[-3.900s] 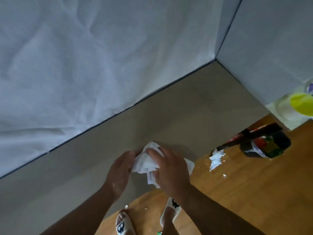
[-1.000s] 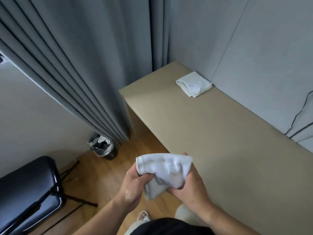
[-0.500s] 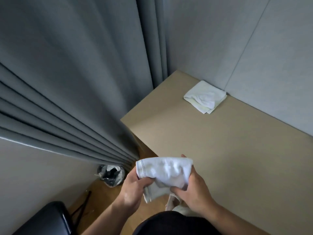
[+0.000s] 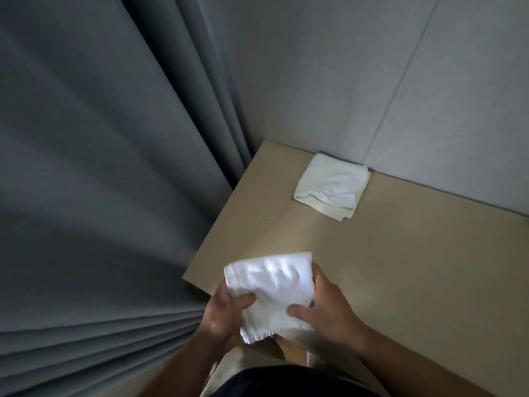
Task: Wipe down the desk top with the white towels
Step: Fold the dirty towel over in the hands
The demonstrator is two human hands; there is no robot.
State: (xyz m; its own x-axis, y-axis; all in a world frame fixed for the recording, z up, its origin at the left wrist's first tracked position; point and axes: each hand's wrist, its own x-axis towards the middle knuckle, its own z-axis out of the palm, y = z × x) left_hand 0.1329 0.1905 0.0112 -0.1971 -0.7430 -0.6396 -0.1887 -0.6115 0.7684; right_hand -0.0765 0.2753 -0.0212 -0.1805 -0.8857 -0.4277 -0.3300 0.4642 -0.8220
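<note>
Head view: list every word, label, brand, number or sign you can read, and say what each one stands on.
None can be read.
No print, tag or logo shows on the held towel, the folded towel, the desk top, the curtain or the wall panels.

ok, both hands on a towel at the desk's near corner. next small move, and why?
Probably lower the folded towel flat onto the desk top at that near corner and begin a stroke. The left hand and right hand both grip it, apparently just above the surface, so no wiping contact yet. The second towel lies by the far wall.
</note>
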